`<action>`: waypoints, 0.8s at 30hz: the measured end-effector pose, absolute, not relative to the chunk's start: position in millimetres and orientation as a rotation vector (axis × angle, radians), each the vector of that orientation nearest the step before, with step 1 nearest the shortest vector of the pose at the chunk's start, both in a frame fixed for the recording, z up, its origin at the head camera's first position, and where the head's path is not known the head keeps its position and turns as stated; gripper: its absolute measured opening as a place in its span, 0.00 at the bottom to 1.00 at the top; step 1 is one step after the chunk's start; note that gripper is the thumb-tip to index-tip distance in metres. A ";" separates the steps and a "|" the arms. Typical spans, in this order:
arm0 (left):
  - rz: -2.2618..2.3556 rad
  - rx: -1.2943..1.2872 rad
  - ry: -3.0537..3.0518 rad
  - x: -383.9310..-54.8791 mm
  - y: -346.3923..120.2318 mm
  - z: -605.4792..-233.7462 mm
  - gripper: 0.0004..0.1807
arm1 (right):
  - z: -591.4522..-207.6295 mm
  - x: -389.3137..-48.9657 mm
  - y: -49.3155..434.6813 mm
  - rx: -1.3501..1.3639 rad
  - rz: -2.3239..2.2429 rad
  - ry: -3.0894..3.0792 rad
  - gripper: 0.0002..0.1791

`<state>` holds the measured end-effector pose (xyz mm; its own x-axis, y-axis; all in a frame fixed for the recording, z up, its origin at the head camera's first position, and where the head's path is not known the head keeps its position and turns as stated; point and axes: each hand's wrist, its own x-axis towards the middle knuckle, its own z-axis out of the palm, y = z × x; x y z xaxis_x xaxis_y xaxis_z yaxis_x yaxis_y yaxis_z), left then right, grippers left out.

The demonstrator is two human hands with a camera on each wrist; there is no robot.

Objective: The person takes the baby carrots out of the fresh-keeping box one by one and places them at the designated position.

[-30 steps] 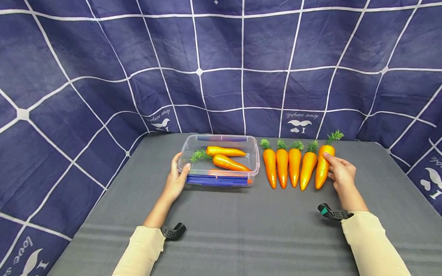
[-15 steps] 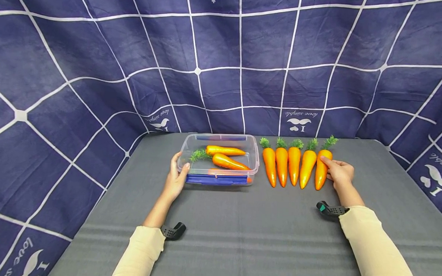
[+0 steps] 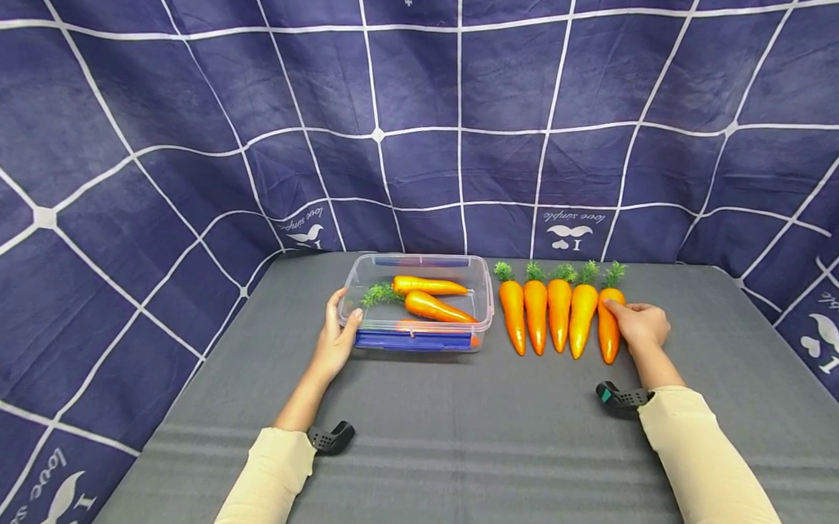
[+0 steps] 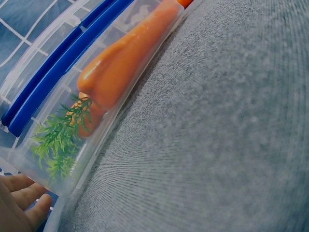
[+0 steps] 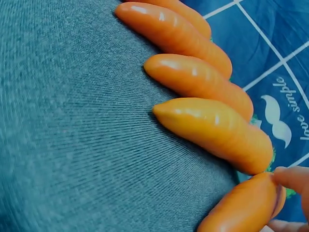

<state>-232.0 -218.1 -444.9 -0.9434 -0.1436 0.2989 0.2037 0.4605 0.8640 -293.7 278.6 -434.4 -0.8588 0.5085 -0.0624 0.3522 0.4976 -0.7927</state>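
A clear plastic food container (image 3: 489, 299) with a blue front latch stands left of centre, lidless. Inside lie orange carrots with green tops, one at the back (image 3: 429, 286) and one before it (image 3: 437, 308); the left wrist view shows a carrot (image 4: 120, 72) through the wall. My left hand (image 3: 333, 340) holds the container's front left corner, thumb at the front rim. Right of the container, several carrots lie side by side, tips toward me. With thumb and fingers my right hand (image 3: 642, 324) pinches the rightmost carrot (image 3: 608, 336) near its thick end.
Beside the held one lies a yellower carrot (image 3: 581, 322); the leftmost of the row (image 3: 512, 315) is close to the container. A grey cloth (image 3: 469, 441) covers the table. Behind hangs a blue curtain (image 3: 506, 172) with white lines.
My right hand has brought the rightmost carrot a little left and down, turning it from slanted to nearly parallel with the row. The left hand and container stay put.
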 end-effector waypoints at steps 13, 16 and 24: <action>-1.461 -0.022 -2.416 -232.2 -220.4 -444.5 0.30 | -396.4 -301.3 225.3 -0.494 1.380 -2.253 0.25; -1.462 -0.016 -2.420 -231.9 -220.7 -443.7 0.30 | -389.0 -302.8 205.3 -0.380 1.450 -2.270 0.25; -1.465 -0.021 -2.423 -232.1 -220.1 -445.1 0.30 | -375.7 -307.2 158.9 -0.186 1.561 -2.304 0.23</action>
